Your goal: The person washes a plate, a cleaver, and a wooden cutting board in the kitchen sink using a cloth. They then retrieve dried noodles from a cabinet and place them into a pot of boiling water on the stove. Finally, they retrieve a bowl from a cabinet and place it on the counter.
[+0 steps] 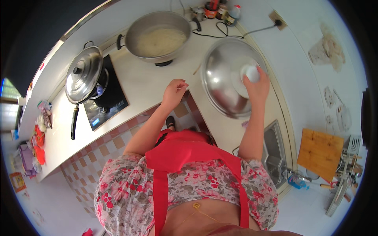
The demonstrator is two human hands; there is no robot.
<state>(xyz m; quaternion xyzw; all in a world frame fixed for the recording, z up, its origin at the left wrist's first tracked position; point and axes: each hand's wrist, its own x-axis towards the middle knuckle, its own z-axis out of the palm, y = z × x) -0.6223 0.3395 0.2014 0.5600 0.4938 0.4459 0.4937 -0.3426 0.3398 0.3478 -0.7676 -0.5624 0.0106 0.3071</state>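
My right hand grips the round white knob of a large, shiny, domed metal lid. The lid lies on the right part of the counter. Over the counter's front edge is my left hand, its fingers curled together with nothing visible in them. Ahead of it stands a deep, wide metal pan with black side handles. Inside the pan is a pale, cloudy mass; I cannot tell what it is.
At left, a lidded frying pan sits over a black cooktop. Bottles stand in the back corner by a black power cord. At right are a steel sink and a wooden cutting board.
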